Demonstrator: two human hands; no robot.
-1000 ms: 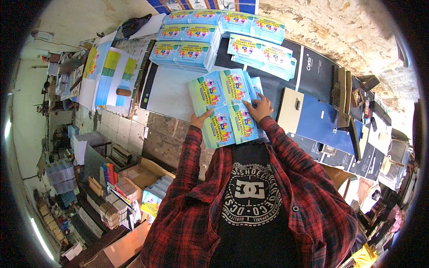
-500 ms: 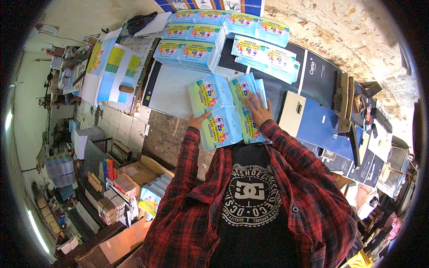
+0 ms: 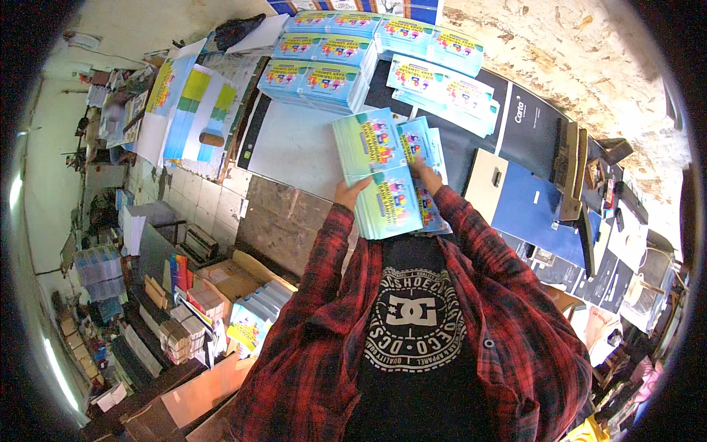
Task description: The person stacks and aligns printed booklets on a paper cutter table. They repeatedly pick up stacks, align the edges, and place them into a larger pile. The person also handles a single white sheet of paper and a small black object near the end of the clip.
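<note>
In front of my chest lies a pile of printed booklet sheets (image 3: 377, 171), yellow-green and light blue with colourful figures. The same design shows twice on it. My left hand (image 3: 352, 193) grips its left edge, thumb on top, fingers hidden beneath. A second pile of the same sheets (image 3: 416, 136) lies partly under the first pile's right side, fanned unevenly. My right hand (image 3: 427, 175) is closed at the right side, between the two piles, its fingertips partly hidden. It seems to pinch sheet edges there.
Tall stacks of matching booklets (image 3: 335, 81) stand at the back of the table, with a lower stack (image 3: 445, 92) to their right. A blue board (image 3: 526, 202) and wooden blocks (image 3: 567, 169) lie at right. Boxes and paper bundles (image 3: 195, 317) fill the lower left.
The left pile has shifted right and now overlaps the right one more. My right hand, spread flat on the right pile before, has drawn in and closed. My left hand moved right with the pile.
</note>
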